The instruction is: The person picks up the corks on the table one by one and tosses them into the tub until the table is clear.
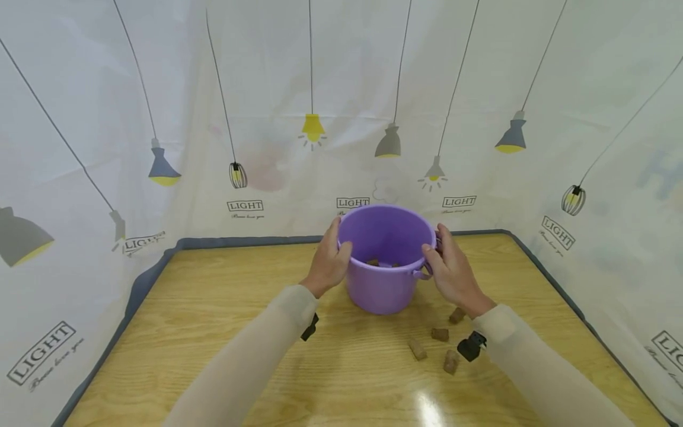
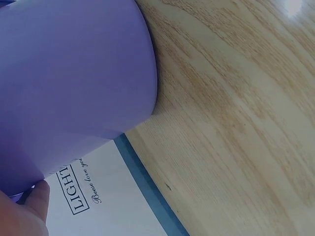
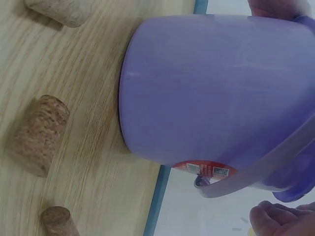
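Observation:
A purple bucket [image 1: 381,290] stands on the wooden table near its back edge, and a few brown corks [image 1: 373,262] show inside it. My left hand [image 1: 328,262] grips the left side of the rim, thumb over the near edge. On the opposite side, my right hand [image 1: 452,270] holds the rim with its thumb on top, close to the bucket's handle [image 3: 261,169]. In the left wrist view the bucket wall [image 2: 74,73] fills the upper left, with part of the left hand [image 2: 29,211] below it.
Several loose corks lie on the table [image 1: 224,332] in front of the right hand, among them one cork [image 1: 440,334] near the bucket and another cork [image 1: 450,361] nearer me. A white curtain [image 1: 277,71] printed with lamps surrounds the table's back and sides.

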`<state>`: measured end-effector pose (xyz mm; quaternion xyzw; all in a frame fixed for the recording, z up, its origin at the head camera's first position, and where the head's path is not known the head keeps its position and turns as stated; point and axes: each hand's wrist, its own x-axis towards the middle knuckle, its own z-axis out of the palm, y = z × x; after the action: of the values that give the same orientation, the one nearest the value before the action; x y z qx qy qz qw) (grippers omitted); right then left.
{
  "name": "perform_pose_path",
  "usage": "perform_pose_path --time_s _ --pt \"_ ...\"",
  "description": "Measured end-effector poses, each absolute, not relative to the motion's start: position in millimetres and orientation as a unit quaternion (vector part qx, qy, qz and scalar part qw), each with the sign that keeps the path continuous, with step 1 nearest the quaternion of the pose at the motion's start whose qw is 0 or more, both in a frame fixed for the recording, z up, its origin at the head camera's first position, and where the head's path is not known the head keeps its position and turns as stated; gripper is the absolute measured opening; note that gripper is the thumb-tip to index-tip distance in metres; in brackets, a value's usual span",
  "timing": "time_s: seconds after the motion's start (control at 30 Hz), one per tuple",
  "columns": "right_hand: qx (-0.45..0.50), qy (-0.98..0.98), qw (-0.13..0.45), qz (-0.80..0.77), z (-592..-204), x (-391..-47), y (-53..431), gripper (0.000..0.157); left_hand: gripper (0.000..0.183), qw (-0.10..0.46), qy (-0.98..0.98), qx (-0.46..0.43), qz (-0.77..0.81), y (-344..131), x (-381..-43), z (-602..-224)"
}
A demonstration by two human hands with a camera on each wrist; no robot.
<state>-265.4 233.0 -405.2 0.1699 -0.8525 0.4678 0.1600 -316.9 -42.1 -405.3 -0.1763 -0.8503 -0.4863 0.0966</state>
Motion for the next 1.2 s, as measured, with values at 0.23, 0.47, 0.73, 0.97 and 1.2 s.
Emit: perform_pose_path --time_s 0.23,0.47,0.73,0.97,1.2 --pt "0.171 -0.859 0.18 0.448 -402.0 -259.0 233.9 0.066 0.069 0.098 -0.848 -0.174 -0.491 -43.1 -316.9 -405.1" --pt "0.173 -0.872 0.204 0.411 -401.1 -253.8 239.9 0.053 0.07 0.095 -0.847 -0.171 -0.494 -43.6 -317.0 -403.0" --pt "0.157 -0.896 0.204 0.362 -406.6 -246.5 251.8 0.054 0.071 0.093 -0.844 -0.176 -0.498 -42.7 -318.1 -402.3" --pt "0.139 -0.911 0.203 0.33 -410.6 -242.7 260.4 0.057 0.07 0.096 -0.843 -0.181 -0.498 -42.4 -319.0 -403.0" --pt "0.12 -0.93 0.18 0.298 -411.3 -238.9 263.9 0.056 0.07 0.097 -0.844 -0.177 -0.497 -42.3 -317.4 -403.5"
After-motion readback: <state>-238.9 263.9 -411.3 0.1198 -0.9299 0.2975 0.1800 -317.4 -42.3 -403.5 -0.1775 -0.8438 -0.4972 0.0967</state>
